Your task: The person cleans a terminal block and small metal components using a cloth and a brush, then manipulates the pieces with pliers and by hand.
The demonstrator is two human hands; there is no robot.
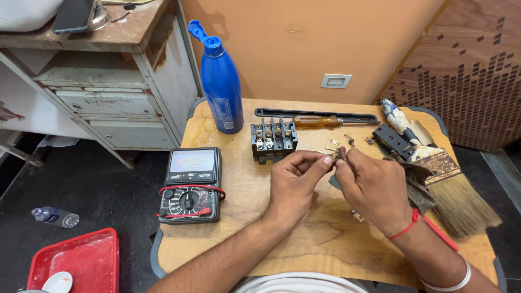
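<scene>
Wooden counter [239,228], crowded: your left hand [293,187] and right hand [373,191] pinch one tiny metal contact [335,155] above its middle. Loosen that pinch and it may drop among the loose bits [332,145] beside the black contactor [273,139].

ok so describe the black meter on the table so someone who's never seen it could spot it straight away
Start at the wooden table and go to its near left edge, below the tall blue bottle. The meter lies flat there, left of the left hand. It alone has a pale dial window, a round selector knob and a red lead wrapped around it.
</scene>
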